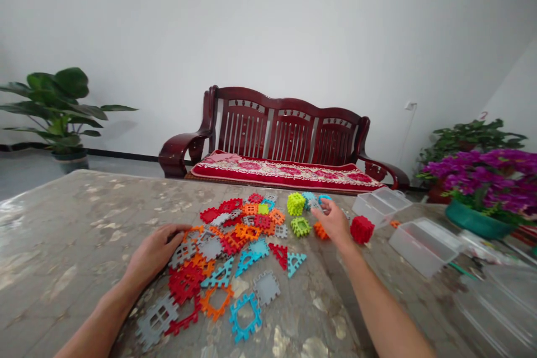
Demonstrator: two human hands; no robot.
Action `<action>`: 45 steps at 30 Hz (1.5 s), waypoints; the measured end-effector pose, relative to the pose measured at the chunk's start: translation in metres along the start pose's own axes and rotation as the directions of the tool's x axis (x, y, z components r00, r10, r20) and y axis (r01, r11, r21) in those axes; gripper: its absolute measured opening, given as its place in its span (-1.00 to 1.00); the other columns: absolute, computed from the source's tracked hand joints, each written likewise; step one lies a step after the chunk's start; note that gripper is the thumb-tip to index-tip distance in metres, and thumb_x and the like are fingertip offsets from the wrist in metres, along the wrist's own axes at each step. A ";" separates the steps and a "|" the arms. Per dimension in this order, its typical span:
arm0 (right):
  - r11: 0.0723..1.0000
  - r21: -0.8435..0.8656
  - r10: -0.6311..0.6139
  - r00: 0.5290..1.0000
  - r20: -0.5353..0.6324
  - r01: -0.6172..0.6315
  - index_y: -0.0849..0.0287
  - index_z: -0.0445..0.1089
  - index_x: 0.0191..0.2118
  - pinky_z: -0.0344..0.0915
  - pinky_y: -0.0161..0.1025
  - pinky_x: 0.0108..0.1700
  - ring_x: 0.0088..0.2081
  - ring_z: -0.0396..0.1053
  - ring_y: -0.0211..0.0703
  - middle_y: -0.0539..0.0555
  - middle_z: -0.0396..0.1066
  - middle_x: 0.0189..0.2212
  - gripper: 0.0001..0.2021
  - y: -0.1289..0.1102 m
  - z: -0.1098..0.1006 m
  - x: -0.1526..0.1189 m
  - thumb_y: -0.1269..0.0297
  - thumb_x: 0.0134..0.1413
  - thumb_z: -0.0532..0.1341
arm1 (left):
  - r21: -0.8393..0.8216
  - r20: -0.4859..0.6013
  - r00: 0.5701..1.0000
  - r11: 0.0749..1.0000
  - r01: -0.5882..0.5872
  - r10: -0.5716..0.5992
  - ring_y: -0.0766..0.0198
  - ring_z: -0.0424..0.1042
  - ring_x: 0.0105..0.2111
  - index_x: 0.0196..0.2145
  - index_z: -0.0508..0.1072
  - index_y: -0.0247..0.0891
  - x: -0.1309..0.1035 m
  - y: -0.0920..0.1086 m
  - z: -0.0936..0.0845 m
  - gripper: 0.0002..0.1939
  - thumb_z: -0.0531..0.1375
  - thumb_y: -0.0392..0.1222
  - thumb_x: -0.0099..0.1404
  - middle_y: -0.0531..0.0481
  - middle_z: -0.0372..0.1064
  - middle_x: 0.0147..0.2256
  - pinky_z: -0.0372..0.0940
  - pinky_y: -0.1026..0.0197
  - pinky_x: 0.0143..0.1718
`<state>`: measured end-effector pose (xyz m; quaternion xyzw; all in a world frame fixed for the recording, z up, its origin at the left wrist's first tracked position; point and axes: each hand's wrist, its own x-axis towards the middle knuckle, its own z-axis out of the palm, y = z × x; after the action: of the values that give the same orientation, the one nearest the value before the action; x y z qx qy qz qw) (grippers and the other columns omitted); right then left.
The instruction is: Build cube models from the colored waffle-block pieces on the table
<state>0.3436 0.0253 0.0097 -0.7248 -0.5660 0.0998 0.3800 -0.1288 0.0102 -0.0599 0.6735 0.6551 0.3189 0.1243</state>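
Note:
Flat interlocking plastic pieces in red, orange, blue and grey lie spread over the table's middle. My left hand rests at the left edge of this pile, fingers partly bent beside an orange piece and a grey piece; whether it grips one cannot be told. Farther right, my right hand reaches to a small grey piece, its fingers closed around the near side. Around it stand a lime stack, a second lime stack, an orange stack and a red stack.
Clear plastic boxes stand on the table at the right, near purple flowers in a teal pot. Behind the table is a dark red wooden bench. A potted plant is at the far left.

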 end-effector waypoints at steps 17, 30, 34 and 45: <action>0.825 -0.557 0.171 0.981 0.087 -0.095 0.17 0.35 0.16 0.35 -0.05 -0.02 0.07 0.43 0.21 0.28 0.47 0.05 -0.40 0.020 -0.005 0.044 -0.08 0.08 0.22 | -0.016 -0.010 0.999 0.999 0.034 -0.034 0.05 0.52 -0.07 -0.16 0.62 -0.06 -0.001 -0.002 0.002 -0.58 0.07 0.08 0.20 -0.02 0.59 -0.09 0.35 0.14 0.03; 0.727 -0.685 0.219 0.961 0.167 -0.047 0.20 0.51 -0.01 0.37 -0.02 -0.03 0.04 0.46 0.24 0.35 0.51 -0.02 -0.54 0.011 0.000 0.052 -0.02 0.15 0.14 | -0.002 0.018 0.998 0.998 0.058 -0.058 0.04 0.51 -0.05 -0.13 0.60 -0.12 -0.003 0.003 -0.001 -0.54 0.03 0.07 0.21 -0.06 0.58 -0.06 0.32 0.11 0.07; 0.716 -0.697 0.229 0.957 0.180 -0.040 0.19 0.52 -0.01 0.36 -0.03 -0.01 0.05 0.46 0.21 0.36 0.50 0.00 -0.53 0.009 -0.001 0.054 -0.04 0.13 0.17 | 0.001 0.016 0.999 0.999 0.049 -0.049 0.05 0.51 -0.05 -0.13 0.61 -0.12 -0.003 0.003 -0.002 -0.55 0.03 0.07 0.21 -0.06 0.58 -0.07 0.33 0.12 0.06; 0.704 -0.709 0.275 0.938 0.210 -0.048 0.22 0.52 -0.03 0.38 -0.12 -0.05 0.04 0.47 0.19 0.34 0.50 0.02 -0.59 0.007 0.009 0.058 0.15 0.01 0.26 | 0.023 0.010 0.999 0.999 0.047 -0.047 0.08 0.51 -0.04 -0.13 0.61 -0.09 -0.005 0.006 -0.002 -0.57 0.03 0.05 0.24 -0.01 0.58 -0.07 0.33 0.15 0.06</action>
<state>0.3635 0.0810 0.0150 -0.8372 -0.5461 0.0227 -0.0205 -0.1251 0.0045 -0.0558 0.6612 0.6736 0.3047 0.1276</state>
